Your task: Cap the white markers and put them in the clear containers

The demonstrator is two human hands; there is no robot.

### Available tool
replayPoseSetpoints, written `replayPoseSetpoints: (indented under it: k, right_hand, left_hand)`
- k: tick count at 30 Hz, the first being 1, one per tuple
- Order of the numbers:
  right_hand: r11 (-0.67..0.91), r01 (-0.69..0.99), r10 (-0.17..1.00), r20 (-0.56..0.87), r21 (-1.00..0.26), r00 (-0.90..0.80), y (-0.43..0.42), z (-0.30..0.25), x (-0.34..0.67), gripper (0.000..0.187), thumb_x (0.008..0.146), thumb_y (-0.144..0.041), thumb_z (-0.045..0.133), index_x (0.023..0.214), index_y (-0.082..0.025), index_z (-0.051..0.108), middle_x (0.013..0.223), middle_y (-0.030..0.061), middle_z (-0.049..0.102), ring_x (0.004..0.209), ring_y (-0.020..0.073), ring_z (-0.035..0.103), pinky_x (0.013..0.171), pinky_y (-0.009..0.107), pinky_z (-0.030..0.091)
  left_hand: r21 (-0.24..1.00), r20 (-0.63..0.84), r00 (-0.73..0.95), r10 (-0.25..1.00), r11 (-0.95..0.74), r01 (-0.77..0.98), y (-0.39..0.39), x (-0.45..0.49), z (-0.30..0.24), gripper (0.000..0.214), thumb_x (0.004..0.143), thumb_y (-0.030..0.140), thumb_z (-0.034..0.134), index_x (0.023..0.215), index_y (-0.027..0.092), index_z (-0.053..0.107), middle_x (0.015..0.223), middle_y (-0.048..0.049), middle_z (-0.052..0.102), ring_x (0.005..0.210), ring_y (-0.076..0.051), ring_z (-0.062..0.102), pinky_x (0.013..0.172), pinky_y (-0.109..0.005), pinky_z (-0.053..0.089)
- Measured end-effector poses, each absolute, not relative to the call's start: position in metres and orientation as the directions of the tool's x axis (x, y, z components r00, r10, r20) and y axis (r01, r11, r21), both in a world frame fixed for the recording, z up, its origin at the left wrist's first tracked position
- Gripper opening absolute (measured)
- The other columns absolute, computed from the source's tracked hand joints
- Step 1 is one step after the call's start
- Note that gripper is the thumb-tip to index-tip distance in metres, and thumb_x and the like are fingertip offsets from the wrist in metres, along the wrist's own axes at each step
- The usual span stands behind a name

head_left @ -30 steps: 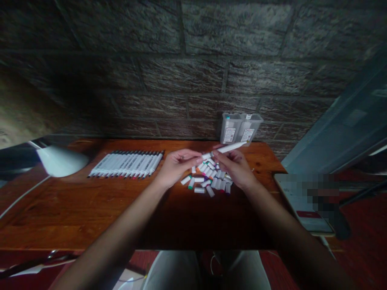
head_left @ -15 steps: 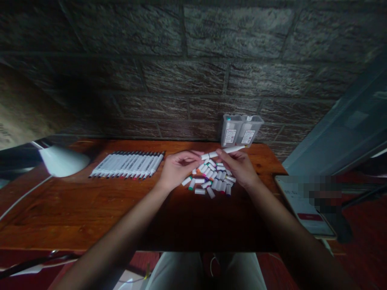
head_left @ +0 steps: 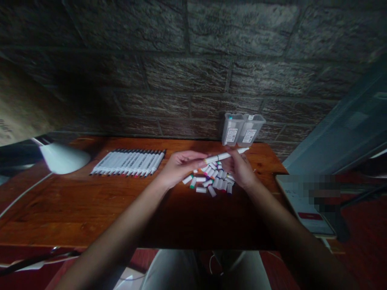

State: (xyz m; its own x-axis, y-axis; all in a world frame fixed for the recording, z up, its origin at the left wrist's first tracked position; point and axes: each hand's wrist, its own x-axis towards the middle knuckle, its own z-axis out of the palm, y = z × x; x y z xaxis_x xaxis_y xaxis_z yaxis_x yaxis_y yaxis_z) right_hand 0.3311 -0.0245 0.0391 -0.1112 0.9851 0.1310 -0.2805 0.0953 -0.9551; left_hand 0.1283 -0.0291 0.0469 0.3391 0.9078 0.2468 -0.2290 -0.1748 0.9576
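Observation:
A white marker (head_left: 223, 156) is held slantwise between my two hands, above a pile of loose marker caps (head_left: 208, 182). My left hand (head_left: 185, 164) pinches its lower left end between thumb and fingers. Around the barrel, toward the upper right, my right hand (head_left: 242, 171) is closed. The caps are white with coloured ends, among them green, purple, orange and red; some lie hidden behind my hands. To the left, several white markers (head_left: 128, 163) with dark ends lie side by side in a row.
Two clear plastic cases (head_left: 242, 129) with labels stand against the brick wall (head_left: 187, 72). A lamp (head_left: 62, 158) with a cable is at the left of the wooden table (head_left: 75, 209). At the right edge lies a tablet-like device (head_left: 305, 207), partly blurred out.
The marker has shifted slightly right and tilts more steeply. My right hand has turned and its fingers sit farther along the barrel. My left hand still pinches the lower end.

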Motion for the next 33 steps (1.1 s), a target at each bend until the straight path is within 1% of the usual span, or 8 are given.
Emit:
replayPoseSetpoints:
  k: [8, 15, 18, 22, 24, 27, 30, 33]
  right_hand:
    - [0.044, -0.445, 0.968, 0.148, -0.895, -0.202, -0.033, 0.047, 0.326, 0.054, 0.074, -0.045, 0.066, 0.048, -0.024, 0.023, 0.042, -0.0090, 0.019, 0.041, 0.0075, 0.014, 0.044, 0.029, 0.011]
    - [0.097, -0.293, 0.977, 0.146, -0.951, -0.152, -0.031, 0.037, 0.327, 0.059, 0.078, -0.058, 0.065, 0.051, -0.024, 0.026, 0.047, -0.0078, 0.020, 0.045, 0.0091, 0.015, 0.046, 0.030, 0.013]
    - [0.093, -0.250, 0.976, 0.138, -0.964, -0.170, -0.030, 0.038, 0.328, 0.064, 0.080, -0.074, 0.052, 0.049, -0.024, 0.025, 0.047, -0.0065, 0.019, 0.044, 0.0100, 0.016, 0.046, 0.030, 0.014]
    - [0.039, -0.245, 0.978, 0.088, -0.969, -0.189, -0.029, 0.044, 0.330, 0.069, 0.079, -0.087, 0.029, 0.046, -0.026, 0.022, 0.046, -0.0055, 0.018, 0.043, 0.0109, 0.016, 0.044, 0.030, 0.015]
    - [0.031, -0.230, 0.987, 0.067, -0.973, -0.149, -0.027, 0.044, 0.331, 0.067, 0.079, -0.084, 0.038, 0.047, -0.026, 0.023, 0.045, -0.0060, 0.019, 0.042, 0.0106, 0.016, 0.044, 0.030, 0.015]
    - [0.032, -0.275, 0.990, 0.068, -0.961, -0.125, -0.026, 0.042, 0.330, 0.059, 0.076, -0.066, 0.060, 0.048, -0.026, 0.026, 0.044, -0.0069, 0.021, 0.042, 0.0100, 0.015, 0.043, 0.029, 0.013]
    - [0.006, -0.389, 0.983, 0.076, -0.921, -0.164, -0.028, 0.041, 0.325, 0.054, 0.075, -0.051, 0.064, 0.047, -0.026, 0.026, 0.044, -0.0073, 0.019, 0.041, 0.0096, 0.013, 0.043, 0.029, 0.012]
    - [0.000, -0.454, 0.982, 0.087, -0.891, -0.171, -0.032, 0.042, 0.319, 0.054, 0.073, -0.047, 0.065, 0.047, -0.025, 0.022, 0.043, -0.0074, 0.016, 0.041, 0.0091, 0.011, 0.042, 0.029, 0.012]
  left_hand:
    - [0.968, 0.158, 0.468, 0.870, -0.044, -0.247, -0.033, 0.132, 0.047, 0.031, 0.071, 0.033, 0.084, 0.095, 0.015, 0.077, 0.084, -0.0069, 0.078, 0.072, -0.016, 0.072, 0.069, -0.026, 0.059]
    - [0.963, 0.102, 0.500, 0.860, 0.041, -0.267, -0.031, 0.130, 0.049, 0.040, 0.076, 0.047, 0.078, 0.086, 0.010, 0.074, 0.080, -0.0127, 0.076, 0.066, -0.016, 0.070, 0.065, -0.026, 0.057]
    - [0.973, 0.121, 0.474, 0.872, -0.009, -0.232, -0.031, 0.130, 0.046, 0.039, 0.075, 0.047, 0.078, 0.093, 0.012, 0.075, 0.074, -0.0098, 0.075, 0.060, -0.014, 0.067, 0.063, -0.026, 0.055]
    - [0.982, 0.130, 0.444, 0.887, -0.053, -0.181, -0.031, 0.133, 0.045, 0.038, 0.075, 0.041, 0.079, 0.103, 0.016, 0.076, 0.079, -0.0076, 0.076, 0.059, -0.012, 0.065, 0.061, -0.026, 0.055]
    - [0.983, 0.147, 0.439, 0.886, -0.080, -0.167, -0.032, 0.133, 0.046, 0.035, 0.075, 0.038, 0.080, 0.102, 0.016, 0.077, 0.078, -0.0066, 0.076, 0.058, -0.011, 0.063, 0.060, -0.025, 0.054]
    - [0.979, 0.165, 0.435, 0.885, -0.092, -0.183, -0.032, 0.132, 0.047, 0.034, 0.072, 0.036, 0.082, 0.100, 0.017, 0.077, 0.075, -0.0059, 0.076, 0.057, -0.011, 0.063, 0.060, -0.025, 0.054]
    - [0.977, 0.132, 0.475, 0.870, -0.034, -0.208, -0.034, 0.131, 0.047, 0.037, 0.067, 0.035, 0.086, 0.099, 0.017, 0.078, 0.080, -0.0073, 0.077, 0.061, -0.013, 0.067, 0.063, -0.027, 0.056]
    - [0.978, 0.100, 0.515, 0.851, 0.012, -0.210, -0.037, 0.133, 0.046, 0.039, 0.063, 0.033, 0.088, 0.097, 0.016, 0.078, 0.080, -0.0077, 0.077, 0.061, -0.015, 0.069, 0.061, -0.027, 0.056]
